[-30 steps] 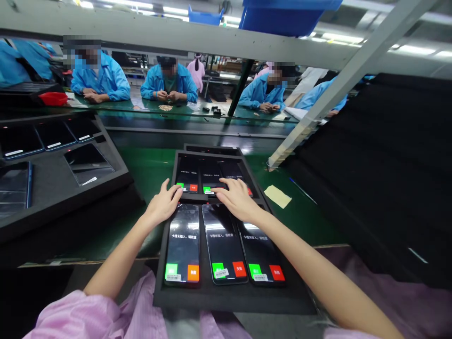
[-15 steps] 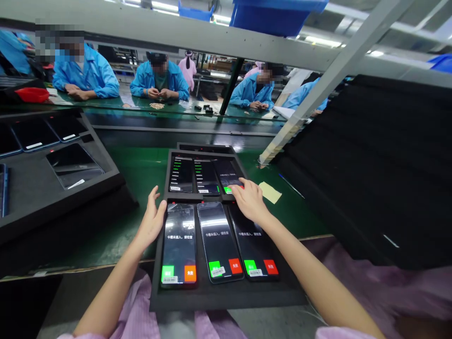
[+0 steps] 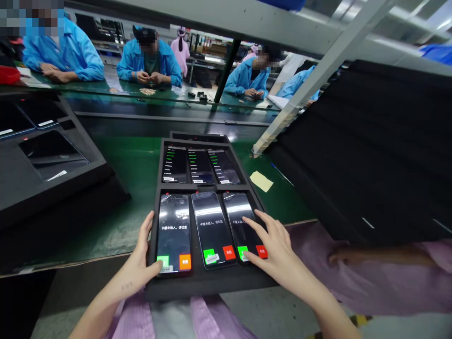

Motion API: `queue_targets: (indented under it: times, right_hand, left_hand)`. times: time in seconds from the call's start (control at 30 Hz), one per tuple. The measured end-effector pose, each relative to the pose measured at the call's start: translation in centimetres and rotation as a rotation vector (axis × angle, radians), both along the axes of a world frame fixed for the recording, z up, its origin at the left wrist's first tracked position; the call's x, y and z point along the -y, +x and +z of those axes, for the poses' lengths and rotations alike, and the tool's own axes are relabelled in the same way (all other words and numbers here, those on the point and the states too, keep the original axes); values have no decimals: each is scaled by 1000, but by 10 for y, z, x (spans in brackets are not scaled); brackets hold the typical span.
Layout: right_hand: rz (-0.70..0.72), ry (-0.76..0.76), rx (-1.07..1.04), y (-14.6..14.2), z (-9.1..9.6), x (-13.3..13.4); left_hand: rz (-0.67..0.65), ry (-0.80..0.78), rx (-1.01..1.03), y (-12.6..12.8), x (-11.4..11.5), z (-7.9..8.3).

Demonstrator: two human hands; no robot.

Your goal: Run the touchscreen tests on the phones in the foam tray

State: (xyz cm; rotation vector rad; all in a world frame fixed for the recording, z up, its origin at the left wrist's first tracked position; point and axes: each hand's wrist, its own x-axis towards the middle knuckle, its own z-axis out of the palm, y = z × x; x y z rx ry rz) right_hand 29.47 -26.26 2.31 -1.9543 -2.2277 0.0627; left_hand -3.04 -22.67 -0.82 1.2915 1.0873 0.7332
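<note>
A black foam tray [image 3: 212, 285] holds smartphones in two rows of three. The front left phone [image 3: 174, 212], front middle phone [image 3: 211, 235] and front right phone [image 3: 235, 205] each show white text, a green square and a red or orange one. My left hand [image 3: 143, 261] has its thumb at the green square of the front left phone, its fingers extended along the tray's left side. Over the front right phone, my right hand [image 3: 278, 245] is spread, its thumb at the green square. The back row, including the back right phone [image 3: 223, 167], shows lists with green lines.
Another foam tray with dark phones [image 3: 56, 153] stands at left. A yellow paper note [image 3: 261, 181] and a blue pen [image 3: 282, 174] lie on the green table [image 3: 123, 160]. Black stacked material [image 3: 370, 155] fills the right, behind a slanted post [image 3: 318, 80]. Co-workers in blue sit opposite.
My right hand has come from the back right phone to the front right one. The back right screen now shows a list. My left hand has lowered, its thumb reaching the front left phone.
</note>
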Motion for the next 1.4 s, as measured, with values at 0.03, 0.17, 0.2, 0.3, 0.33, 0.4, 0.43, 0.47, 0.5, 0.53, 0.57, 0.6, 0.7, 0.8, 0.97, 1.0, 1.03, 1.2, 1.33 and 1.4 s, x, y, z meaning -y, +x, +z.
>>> queue_targets:
  times: [0.03, 0.17, 0.2, 0.3, 0.33, 0.4, 0.43, 0.47, 0.5, 0.53, 0.57, 0.6, 0.7, 0.8, 0.97, 1.0, 1.03, 1.2, 1.33, 1.4]
  right_hand:
    - [-2, 12, -1, -3, 1, 0]
    - [172, -33, -23, -30, 13, 1]
    - [261, -94, -29, -38, 18, 2]
    - [427, -267, -37, -59, 30, 3]
    - [440, -296, -42, -62, 33, 3]
    - [459, -312, -59, -64, 39, -1]
    - [468, -304, -70, -62, 41, -4]
    - [473, -286, -80, -58, 43, -9]
    - [471, -261, -90, -54, 44, -16]
    - [461, -233, -100, -49, 45, -26]
    - [444, -204, -111, -45, 45, -37]
    - [424, -176, -125, -40, 44, -51]
    - [362, -88, -195, -32, 39, -103]
    - [300, 10, -243, -31, 29, -157]
    - [240, 132, -276, -36, 10, -214]
    - [234, 156, -288, -36, 6, -218]
    - [233, 179, -301, -37, 4, -220]
    - [249, 247, -333, -36, 2, -213]
    - [242, 214, -301, -36, 8, -210]
    - [241, 197, -281, -37, 9, -210]
  left_hand:
    - [2, -5, -4, 0, -1, 1]
    - [11, 5, 25, 0, -2, -3]
    - [26, 5, 33, 0, -2, -5]
    - [106, 17, 51, 1, -7, -11]
    - [144, 37, 41, 2, -11, -12]
    - [223, 109, -18, 4, -24, -11]
    - [259, 160, -68, 5, -33, -9]
    - [285, 214, -123, 6, -44, -8]
    - [299, 270, -174, 6, -58, -6]
    - [299, 322, -219, 7, -72, -4]
    - [287, 359, -256, 8, -88, -2]
    - [280, 382, -283, 9, -104, -1]
    - [314, 433, -356, 11, -149, 0]
    - [300, 513, -442, 14, -176, 1]
    - [234, 556, -542, 16, -179, 5]
    - [236, 568, -546, 16, -176, 5]
    - [240, 584, -540, 15, -174, 4]
    - [253, 643, -498, 15, -167, -1]
    - [206, 651, -489, 15, -169, 0]
    - [192, 652, -481, 14, -170, 2]
